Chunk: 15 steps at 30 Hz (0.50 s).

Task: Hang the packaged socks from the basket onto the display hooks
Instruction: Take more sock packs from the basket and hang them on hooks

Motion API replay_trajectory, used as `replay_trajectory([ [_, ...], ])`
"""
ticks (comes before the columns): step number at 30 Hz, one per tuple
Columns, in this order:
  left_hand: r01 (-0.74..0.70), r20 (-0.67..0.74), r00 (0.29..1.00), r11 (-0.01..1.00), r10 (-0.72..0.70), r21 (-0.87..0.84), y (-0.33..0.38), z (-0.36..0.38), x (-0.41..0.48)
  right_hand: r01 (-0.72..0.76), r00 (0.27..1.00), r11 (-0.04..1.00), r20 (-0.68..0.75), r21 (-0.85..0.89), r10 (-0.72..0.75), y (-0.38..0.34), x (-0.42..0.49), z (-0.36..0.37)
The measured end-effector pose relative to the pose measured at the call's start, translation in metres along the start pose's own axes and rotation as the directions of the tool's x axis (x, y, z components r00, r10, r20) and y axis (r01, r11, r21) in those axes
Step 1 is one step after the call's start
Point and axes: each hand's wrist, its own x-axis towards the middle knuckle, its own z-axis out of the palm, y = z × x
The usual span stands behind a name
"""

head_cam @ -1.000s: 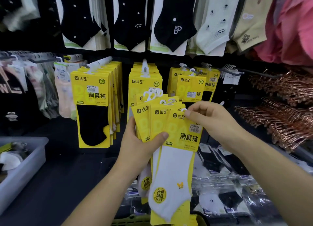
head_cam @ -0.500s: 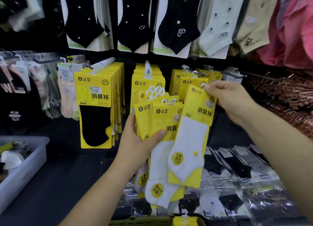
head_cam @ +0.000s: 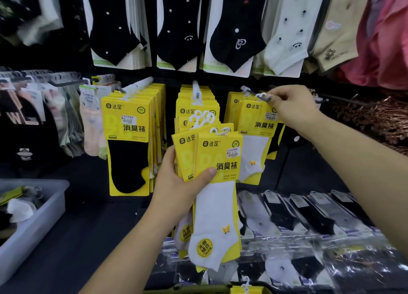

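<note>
My left hand [head_cam: 180, 183] grips a fanned stack of yellow sock packs [head_cam: 217, 161] with white socks, thumb across the front card. My right hand [head_cam: 291, 108] pinches the top of a single yellow pack of white socks [head_cam: 257, 126], holding its white hanger at the tip of the right display hook [head_cam: 263, 97]. More yellow packs hang behind it on that hook. The green basket's rim [head_cam: 194, 289] shows at the bottom edge with a yellow pack [head_cam: 246, 289] in it.
Full hooks of yellow packs hang at left [head_cam: 128, 121] and centre [head_cam: 196, 104]. Black and pale socks hang in the row above. A grey bin [head_cam: 44, 214] sits at left. Bagged socks [head_cam: 309, 216] lie on the shelf below; copper hangers [head_cam: 375, 119] at right.
My right hand has drawn one pack off the stack and carried it up and right to the tip of the right hook. The left hand keeps holding the stack.
</note>
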Motion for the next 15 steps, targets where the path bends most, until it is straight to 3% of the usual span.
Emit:
replay_trajectory([
  [6, 0.007, 0.001, 1.000, 1.000, -0.007, -0.005, -0.001, 0.002, -0.001, 0.089, 0.995, 0.967, -0.012, -0.240, -0.095, 0.003, -0.005, 0.004],
  [9, 0.015, -0.004, 1.000, 1.000, -0.015, -0.020, -0.001, 0.004, -0.001, 0.047, 0.984, 0.960, -0.152, -0.275, -0.092, 0.002, -0.019, 0.002],
  [12, 0.023, -0.011, 1.000, 1.000, -0.023, -0.021, -0.002, 0.005, -0.002, -0.014, 0.967, 0.996, -0.254, -0.088, -0.009, -0.004, -0.048, 0.005],
  [15, 0.032, -0.009, 0.999, 0.999, -0.032, -0.019, -0.002, 0.006, -0.002, -0.120, 0.990, 0.970, -0.046, 0.211, 0.132, -0.012, -0.088, 0.016],
])
